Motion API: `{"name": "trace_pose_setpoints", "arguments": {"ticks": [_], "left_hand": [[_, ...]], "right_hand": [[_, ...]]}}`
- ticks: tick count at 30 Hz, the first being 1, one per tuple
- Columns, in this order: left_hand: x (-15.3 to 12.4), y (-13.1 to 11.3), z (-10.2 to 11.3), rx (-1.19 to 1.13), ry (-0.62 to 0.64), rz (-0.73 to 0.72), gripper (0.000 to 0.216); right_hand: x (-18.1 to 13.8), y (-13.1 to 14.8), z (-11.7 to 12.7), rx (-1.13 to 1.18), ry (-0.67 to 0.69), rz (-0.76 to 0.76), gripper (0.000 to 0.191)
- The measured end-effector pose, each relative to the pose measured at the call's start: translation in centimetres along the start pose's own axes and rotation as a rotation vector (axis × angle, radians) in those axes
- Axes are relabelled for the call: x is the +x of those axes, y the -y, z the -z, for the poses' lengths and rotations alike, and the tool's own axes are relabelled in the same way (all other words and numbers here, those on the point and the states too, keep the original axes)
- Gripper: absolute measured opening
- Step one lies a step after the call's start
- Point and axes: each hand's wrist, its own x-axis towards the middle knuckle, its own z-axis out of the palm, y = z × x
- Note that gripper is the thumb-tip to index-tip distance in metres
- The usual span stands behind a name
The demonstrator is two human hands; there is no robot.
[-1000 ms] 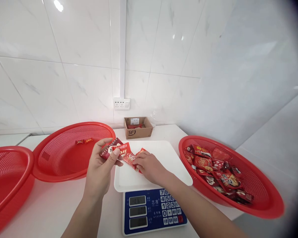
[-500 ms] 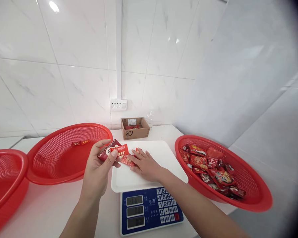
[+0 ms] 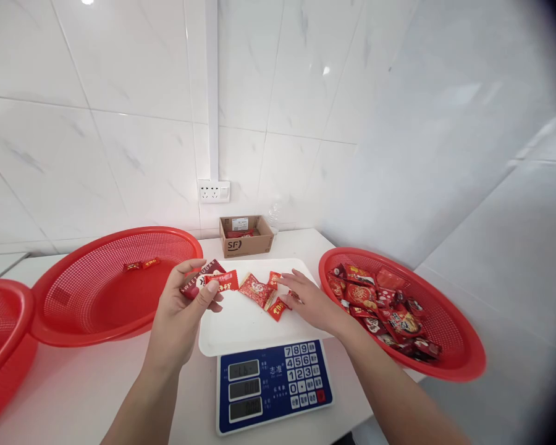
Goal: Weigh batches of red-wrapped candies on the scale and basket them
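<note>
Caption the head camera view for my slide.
Left hand holding wrapped snacks, right hand at red packets on the white tray of a scale.

Your left hand [image 3: 185, 306] holds a tilted maroon packet [image 3: 213, 268] lettered SWEET SUGAR, overlapped by a small red wrapper [image 3: 228, 280]. On your white tray [image 3: 231, 337], a patterned red-and-gold packet [image 3: 256, 290] lies beside yellow-lettered red sweets [image 3: 276, 309].

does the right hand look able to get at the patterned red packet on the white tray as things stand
Probably yes: the right hand is close by, fingers apart. Small red sweets lie between, but most of the patterned red packet is uncovered.
</note>
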Motion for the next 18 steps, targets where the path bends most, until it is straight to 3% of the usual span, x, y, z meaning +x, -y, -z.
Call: {"name": "trace_pose_setpoints", "arguments": {"ticks": [5,12,18], "left_hand": [[0.0,0.5,-0.2,0.027,0.023,0.021,0.041],[-0.1,0.4,-0.2,0.050,0.021,0.020,0.042],[-0.1,0.6,-0.2,0.046,0.033,0.023,0.042]], "right_hand": [[-0.6,-0.7,-0.8,-0.017,-0.095,-0.016,0.027],[-0.4,0.0,-1.5,0.002,-0.175,-0.009,0.031],[-1.8,0.7,-1.5,-0.013,-0.155,0.014,0.032]]}}
